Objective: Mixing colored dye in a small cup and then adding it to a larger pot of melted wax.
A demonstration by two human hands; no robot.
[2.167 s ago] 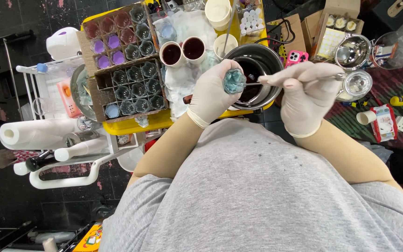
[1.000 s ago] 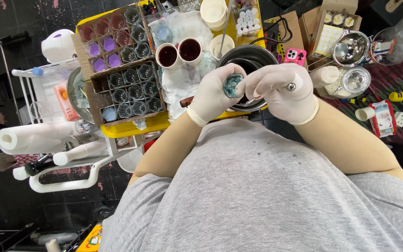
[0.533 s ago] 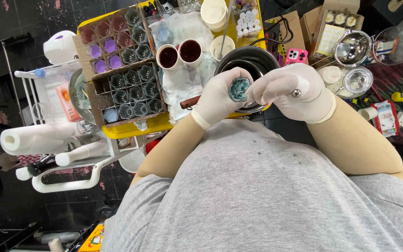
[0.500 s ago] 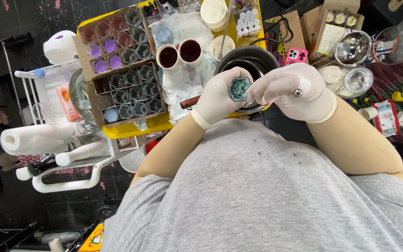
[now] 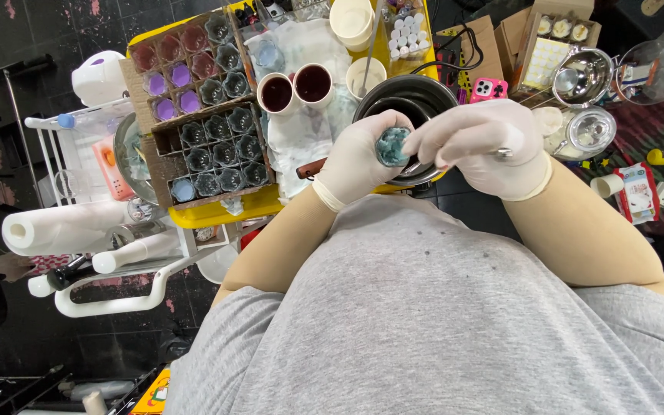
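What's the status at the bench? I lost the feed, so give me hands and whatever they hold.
Left hand gripping small blue-green jar. Right hand closed at the jar's rim. Both over black pot; nothing blocking.

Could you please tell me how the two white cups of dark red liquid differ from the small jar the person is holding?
The two cups stand on the yellow table, untouched; the small jar is held up in the left hand, with the right hand at its mouth. The cups hold dark red liquid; the jar's contents look teal-blue. The cups are wider than the jar. All are round and open-topped.
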